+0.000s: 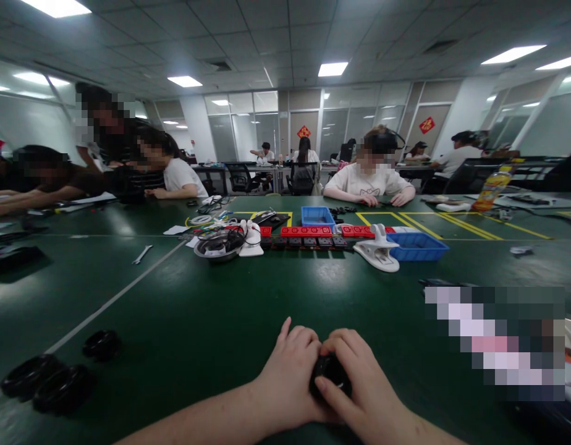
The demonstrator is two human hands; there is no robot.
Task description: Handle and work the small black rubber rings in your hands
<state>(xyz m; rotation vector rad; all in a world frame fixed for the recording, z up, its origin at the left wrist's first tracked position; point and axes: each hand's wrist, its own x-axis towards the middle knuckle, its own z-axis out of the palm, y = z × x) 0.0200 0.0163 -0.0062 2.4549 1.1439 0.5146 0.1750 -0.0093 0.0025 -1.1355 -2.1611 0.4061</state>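
A glossy black ring-shaped thing is between my hands, close to the near part of the green table. My right hand curls around it, thumb on the near side and fingers over the top. From the left, my left hand presses against it with bent fingers, one finger sticking up and away. Part of the ring is covered by my fingers. Several similar black rings lie to the left, one a little apart from another.
Across the table are a metal bowl of cables, red-and-black socket strips, a white clamp-like stand and a blue bin. A wrench lies left. A person sits opposite; others sit at the left.
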